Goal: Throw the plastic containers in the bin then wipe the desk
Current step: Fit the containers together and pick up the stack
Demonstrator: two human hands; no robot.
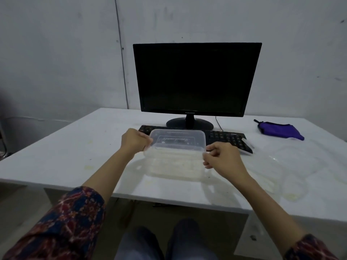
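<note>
White desk (78,147) (stained) with monitor (196,79), keyboard (225,137), purple cloth (279,130).

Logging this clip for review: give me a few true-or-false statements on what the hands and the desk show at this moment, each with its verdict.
1. Both hands hold the clear plastic container by its short ends. True: the left hand grips one end, the right hand the other.
2. The monitor is switched on and shows a window. False: its screen is dark.
3. A purple cloth lies on the desk, to the right of the keyboard. True.
4. The right hand is wiping the desk with the purple cloth. False: the cloth lies untouched, apart from both hands.
5. A bin stands on the desk beside the monitor. False: no bin is in view.
</note>
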